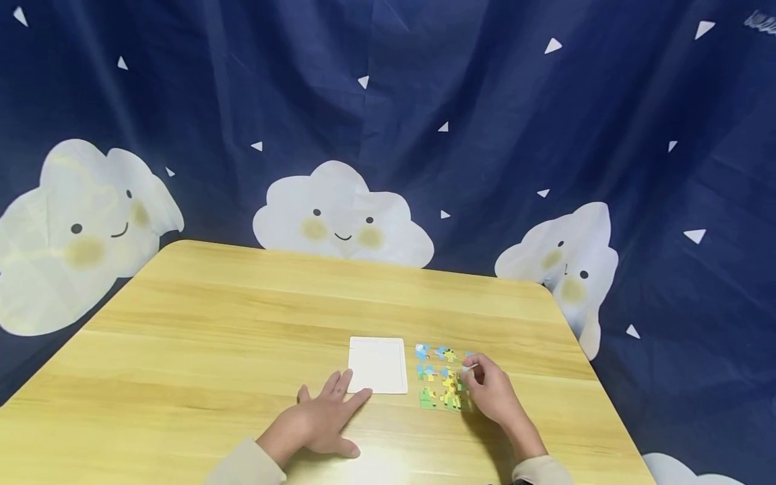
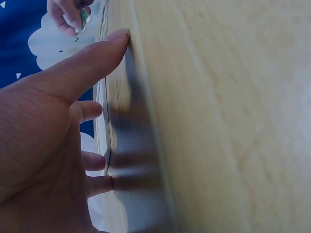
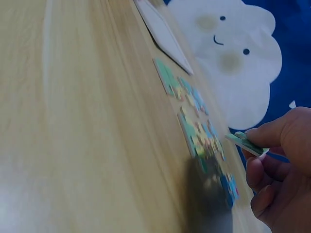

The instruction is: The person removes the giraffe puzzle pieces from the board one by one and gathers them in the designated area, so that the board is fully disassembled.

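My right hand (image 1: 494,391) pinches a puzzle piece (image 3: 247,143) between thumb and fingers, raised above the table; its upper face looks green in the right wrist view. Under and beside that hand lie several loose puzzle pieces (image 1: 451,397) in blue, yellow and green, laid out in rough rows. Left of them is a flat white puzzle tray (image 1: 377,365) with a low rim and a bare face. My left hand (image 1: 321,417) lies spread with straight fingers, fingertips right at the tray's near edge. In the left wrist view its thumb (image 2: 97,60) stretches out over the wood.
The wooden table (image 1: 242,323) extends on all sides of the tray and pieces, its right edge beyond my right hand. Behind it hangs a dark blue curtain (image 1: 388,101) printed with smiling clouds and white triangles.
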A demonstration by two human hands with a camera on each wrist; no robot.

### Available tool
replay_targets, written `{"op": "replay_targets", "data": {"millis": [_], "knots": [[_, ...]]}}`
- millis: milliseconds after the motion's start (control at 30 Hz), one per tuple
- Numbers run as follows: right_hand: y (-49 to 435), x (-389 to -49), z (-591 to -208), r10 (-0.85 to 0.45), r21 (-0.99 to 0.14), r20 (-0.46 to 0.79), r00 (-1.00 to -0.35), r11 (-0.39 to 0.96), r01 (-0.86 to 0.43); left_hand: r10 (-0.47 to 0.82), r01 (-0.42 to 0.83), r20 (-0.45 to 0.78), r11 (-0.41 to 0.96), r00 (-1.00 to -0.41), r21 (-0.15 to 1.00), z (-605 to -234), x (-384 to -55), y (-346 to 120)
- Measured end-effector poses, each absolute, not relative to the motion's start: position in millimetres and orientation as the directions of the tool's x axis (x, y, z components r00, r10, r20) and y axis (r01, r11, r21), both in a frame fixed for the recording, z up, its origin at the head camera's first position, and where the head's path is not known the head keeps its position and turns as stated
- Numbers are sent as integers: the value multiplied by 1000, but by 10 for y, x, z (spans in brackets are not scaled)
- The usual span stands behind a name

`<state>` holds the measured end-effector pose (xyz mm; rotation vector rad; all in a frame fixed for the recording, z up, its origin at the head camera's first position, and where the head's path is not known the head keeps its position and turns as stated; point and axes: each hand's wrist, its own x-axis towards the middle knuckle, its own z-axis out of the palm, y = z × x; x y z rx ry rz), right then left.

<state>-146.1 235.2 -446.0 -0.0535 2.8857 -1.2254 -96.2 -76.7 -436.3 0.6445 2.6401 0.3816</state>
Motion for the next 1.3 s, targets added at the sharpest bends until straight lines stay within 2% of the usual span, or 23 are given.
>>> {"op": "replay_targets", "data": {"millis": [200,533,967,1300], "knots": [[2472,-1376,-4490,-5,-718,-13,-1000,696,6,483,374,-311,859,-818,349,-4364,-963,-769],[2603,-1222,-4569,17,-719,-125,-992,688,102,486,375,-314,857,-816,353,-4380,-972,-775],[2617,-1236,-4616,64,-631,-99,-993,767,113,497,377,-310,848,-811,374,-4389,-995,-746],[2632,-1236,-4614,75,-613,-100,-992,781,121,494,380,-305,850,-814,364,-4395,-1002,-734]]}}
